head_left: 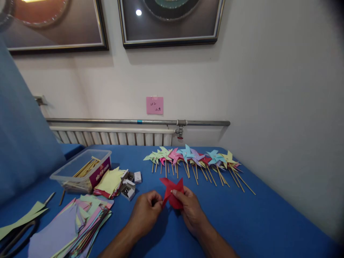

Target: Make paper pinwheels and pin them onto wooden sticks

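Note:
A red paper pinwheel head [172,190] is held above the blue table [255,222] between both hands. My right hand [189,209] pinches its lower part with thumb and fingers closed. My left hand [146,211] is curled shut against the paper's left edge, fingertips pressed together at the fold; whether it holds anything small I cannot make out. Behind the hands lies a row of finished paper pinwheels [193,159] on wooden sticks, in green, pink, blue, purple and yellow.
A clear plastic box [80,172] with wooden sticks stands at the left. Beside it lie cut yellow and red paper [110,182] and small boxes of pins [129,188]. Stacked coloured sheets [72,225] and scissors [16,233] lie near left. A radiator [113,136] runs behind.

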Demonstrator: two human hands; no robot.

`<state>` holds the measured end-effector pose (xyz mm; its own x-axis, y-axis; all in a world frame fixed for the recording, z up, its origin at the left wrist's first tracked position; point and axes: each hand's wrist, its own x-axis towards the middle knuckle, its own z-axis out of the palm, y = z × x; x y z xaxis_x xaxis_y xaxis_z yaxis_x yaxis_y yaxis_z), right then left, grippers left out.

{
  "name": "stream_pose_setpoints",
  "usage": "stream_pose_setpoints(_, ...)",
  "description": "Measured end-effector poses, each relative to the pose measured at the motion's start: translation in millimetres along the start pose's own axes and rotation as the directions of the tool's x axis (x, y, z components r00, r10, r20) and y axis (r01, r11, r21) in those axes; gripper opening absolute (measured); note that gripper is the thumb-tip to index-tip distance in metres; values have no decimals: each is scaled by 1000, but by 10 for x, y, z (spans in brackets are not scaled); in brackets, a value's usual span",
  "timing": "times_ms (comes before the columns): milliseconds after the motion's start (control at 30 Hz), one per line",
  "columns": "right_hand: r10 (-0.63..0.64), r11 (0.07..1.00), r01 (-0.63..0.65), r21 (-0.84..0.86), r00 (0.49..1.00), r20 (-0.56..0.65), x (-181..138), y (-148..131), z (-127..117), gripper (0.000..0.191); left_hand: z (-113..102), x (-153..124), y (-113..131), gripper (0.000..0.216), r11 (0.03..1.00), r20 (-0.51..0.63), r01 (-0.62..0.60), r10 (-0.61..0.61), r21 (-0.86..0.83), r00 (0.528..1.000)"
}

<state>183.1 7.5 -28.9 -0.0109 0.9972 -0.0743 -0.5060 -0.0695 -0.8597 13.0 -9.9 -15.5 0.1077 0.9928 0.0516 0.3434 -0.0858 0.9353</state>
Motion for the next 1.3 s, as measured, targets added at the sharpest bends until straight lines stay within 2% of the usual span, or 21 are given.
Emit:
stream_pose_setpoints(167,-24,1000,24,-1,1000,2,-3,14,8,43,13,-11,30,10,1000,1,2,-2,21,1000)
stream_pose_setpoints(467,19,999,-21,35,999,46,-29,-31,-3,41,-7,-30,58,12,999,15,-17,16,32,1000)
stream_pose_setpoints(667,24,998,-26,52,999,24,-23,-19,-11,41,-3,-16,57,8,999,56,48,-48,1,997)
stream_pose_setpoints(767,27,998,-28,59,999,24,-25,-16,-4,42,-5,-32,65,14,989,12,5,-6,148,1000)
stream_pose_setpoints(867,38,997,-39,74,999,13,-28,-26,-2,43,-51,-57,81,18,923,-14,-35,44,382,999)
stream_pose_setpoints(967,57,995,-56,84,998,-5,-31,-45,-7,45,-136,-69,85,20,805,4,-29,34,592,999)
stream_pose_setpoints(1067,67,995,-67,72,998,6,-41,-55,-6,43,-201,-65,68,21,758,60,-43,5,651,998)
stream_pose_setpoints(1133,60,996,-62,64,998,24,-51,-47,1,41,-218,-62,65,19,771,66,-79,48,632,997)
stream_pose_setpoints(1200,53,997,-56,60,998,41,-63,-26,11,40,-220,-66,85,18,795,15,-120,138,595,990)
stream_pose_setpoints(1300,53,997,-56,54,997,58,-82,18,26,38,-198,-92,136,21,823,-55,-244,316,513,947)
